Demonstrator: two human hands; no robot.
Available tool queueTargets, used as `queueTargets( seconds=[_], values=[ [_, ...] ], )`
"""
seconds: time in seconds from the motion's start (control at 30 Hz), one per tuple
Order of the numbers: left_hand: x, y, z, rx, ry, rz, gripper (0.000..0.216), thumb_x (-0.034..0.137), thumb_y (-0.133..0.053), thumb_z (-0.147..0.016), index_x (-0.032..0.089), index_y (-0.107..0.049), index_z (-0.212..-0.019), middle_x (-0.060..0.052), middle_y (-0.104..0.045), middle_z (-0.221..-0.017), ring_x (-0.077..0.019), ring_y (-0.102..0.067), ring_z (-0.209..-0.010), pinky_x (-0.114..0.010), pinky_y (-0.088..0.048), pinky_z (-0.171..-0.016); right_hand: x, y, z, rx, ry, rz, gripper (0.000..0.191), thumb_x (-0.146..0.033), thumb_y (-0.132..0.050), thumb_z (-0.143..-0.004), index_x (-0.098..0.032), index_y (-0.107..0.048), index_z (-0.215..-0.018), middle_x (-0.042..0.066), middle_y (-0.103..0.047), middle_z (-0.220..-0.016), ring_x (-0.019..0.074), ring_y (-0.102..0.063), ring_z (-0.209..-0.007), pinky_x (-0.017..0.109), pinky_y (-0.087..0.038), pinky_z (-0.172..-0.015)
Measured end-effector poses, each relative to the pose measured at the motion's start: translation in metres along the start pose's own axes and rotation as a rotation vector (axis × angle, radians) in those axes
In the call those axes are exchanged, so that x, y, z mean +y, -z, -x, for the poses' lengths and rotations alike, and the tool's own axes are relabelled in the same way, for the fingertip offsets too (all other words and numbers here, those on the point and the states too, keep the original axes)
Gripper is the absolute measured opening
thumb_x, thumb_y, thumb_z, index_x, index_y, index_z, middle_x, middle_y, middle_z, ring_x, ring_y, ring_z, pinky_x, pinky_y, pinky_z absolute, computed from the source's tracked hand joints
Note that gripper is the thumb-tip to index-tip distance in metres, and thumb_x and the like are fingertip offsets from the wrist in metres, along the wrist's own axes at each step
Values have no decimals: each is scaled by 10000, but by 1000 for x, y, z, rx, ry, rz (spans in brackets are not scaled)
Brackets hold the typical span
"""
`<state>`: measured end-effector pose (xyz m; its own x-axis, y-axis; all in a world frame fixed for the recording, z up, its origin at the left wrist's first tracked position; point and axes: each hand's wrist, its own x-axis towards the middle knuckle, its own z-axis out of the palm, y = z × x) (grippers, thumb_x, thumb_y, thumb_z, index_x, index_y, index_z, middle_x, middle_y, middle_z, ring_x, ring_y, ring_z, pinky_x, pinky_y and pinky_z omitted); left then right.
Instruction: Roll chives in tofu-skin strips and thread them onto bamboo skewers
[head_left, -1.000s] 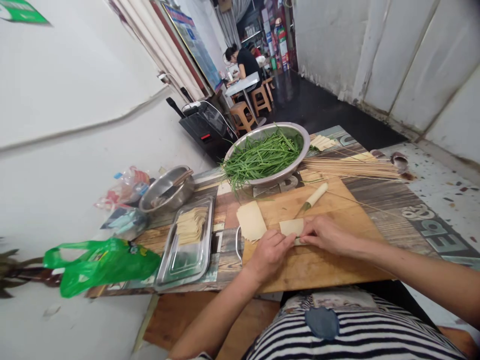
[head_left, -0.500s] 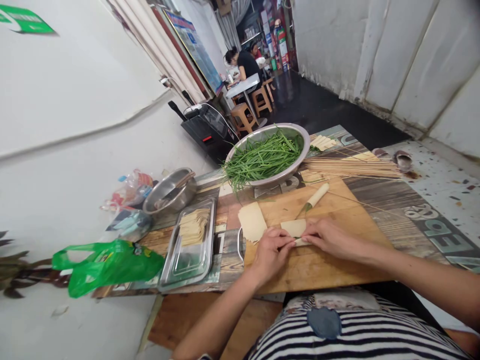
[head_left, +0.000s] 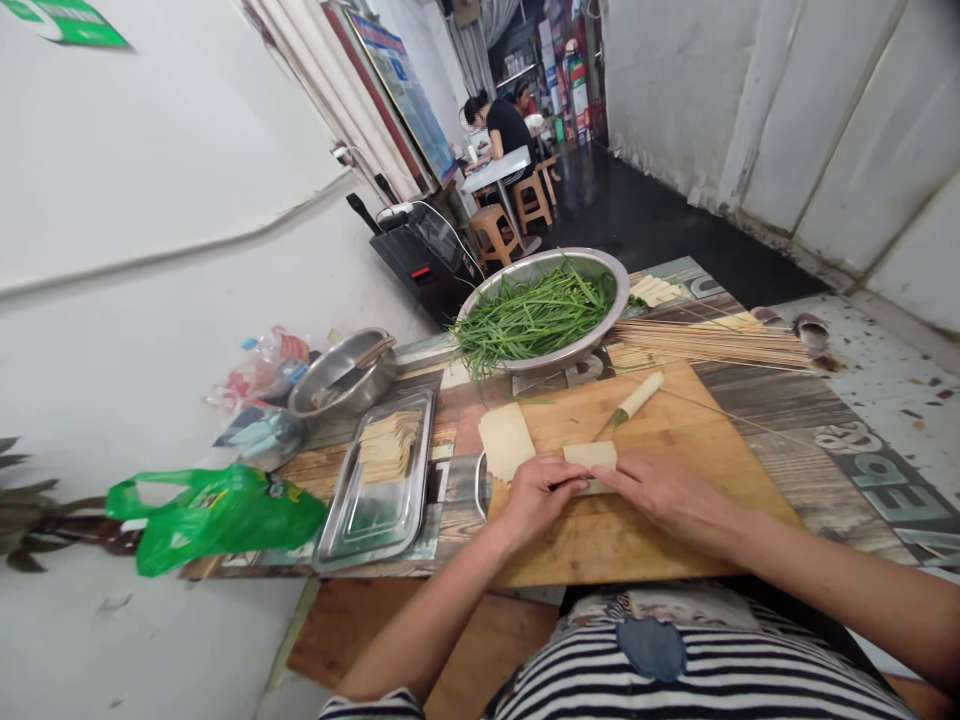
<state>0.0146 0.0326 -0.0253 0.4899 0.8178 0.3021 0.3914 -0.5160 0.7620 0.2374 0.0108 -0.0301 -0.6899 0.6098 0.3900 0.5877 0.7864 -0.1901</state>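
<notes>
On the wooden cutting board (head_left: 720, 450), a pale sheet, seemingly tofu skin (head_left: 592, 455), lies under my fingertips with its near edge rolled up. My left hand (head_left: 540, 495) pinches the left end of this roll, fingers curled. From the right, my right hand (head_left: 667, 495) presses its fingers together over the roll; they hide most of it. Just beyond lies a finished roll (head_left: 643, 395) with green leaves poking from its lower end. To the left of the sheet sits a stack of pale sheets (head_left: 506, 442).
Behind the board stands a metal bowl (head_left: 621, 290) heaped with green chives (head_left: 540, 318). Bamboo skewers (head_left: 720, 342) and more rolls (head_left: 655, 290) lie at the far right. Leftward are a steel tray (head_left: 367, 535) of sheets, a steel bowl (head_left: 311, 385) and a green bag (head_left: 232, 515). Two people sit farther back.
My right hand's fingers have slid forward and left over the roll, covering more of it. Both hands are now closer together. The view has shifted slightly.
</notes>
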Motion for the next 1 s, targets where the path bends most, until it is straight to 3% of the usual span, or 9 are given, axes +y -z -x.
queueTargets(
  seconds=[0.2, 0.4, 0.53, 0.67, 0.83, 1.0],
  values=[
    [-2, -1, 0, 18, -51, -35, 196, 308, -626, -892, 177, -758, -829, -55, -738, -731, -141, -646, -655, -273, -516, -668, -2, -3, -1, -33, 165, 243, 227, -89, -434, -903, -81, -624, -1026, 94, -577, -812, 193, -517, -728, 303, -385, -611],
    [-1, -5, 5, 46, -165, -205, 191, 228, -535, -941, 173, -717, -965, -47, -729, -773, -142, -611, -672, -290, -473, -682, -3, -3, -6, -59, 103, 190, 202, -109, -420, -935, -90, -618, -971, 71, -546, -792, 178, -461, -738, 305, -333, -627],
    [11, -1, 7, -53, -225, -412, 236, 144, -455, -944, 157, -688, -979, -72, -706, -879, -170, -587, -793, -320, -452, -751, -1, 1, -11, -118, 31, 117, 230, -151, -403, -966, -127, -630, -942, 61, -536, -811, 180, -429, -753, 325, -304, -637],
    [24, 6, 10, -108, -228, -563, 189, 178, -548, -888, 170, -682, -1020, -106, -628, -1049, -221, -528, -957, -362, -421, -821, -1, 1, -13, -95, -9, 103, 252, -239, -432, -983, -150, -621, -842, 58, -519, -846, 183, -401, -793, 338, -285, -663],
    [19, -1, 17, -89, -175, -683, 148, 279, -568, -927, 213, -669, -1012, -63, -625, -1010, -218, -490, -967, -363, -375, -813, -4, -2, -14, -26, 12, 130, 230, -209, -469, -966, -138, -627, -814, 56, -524, -816, 188, -388, -806, 341, -272, -687],
    [21, -4, 12, -181, -135, -714, 210, 263, -470, -978, 169, -653, -936, -54, -649, -893, -190, -492, -848, -342, -363, -751, -5, -5, -16, -31, -6, 81, 227, -193, -474, -960, -131, -638, -814, 53, -538, -795, 183, -395, -783, 335, -283, -700]
  ],
)
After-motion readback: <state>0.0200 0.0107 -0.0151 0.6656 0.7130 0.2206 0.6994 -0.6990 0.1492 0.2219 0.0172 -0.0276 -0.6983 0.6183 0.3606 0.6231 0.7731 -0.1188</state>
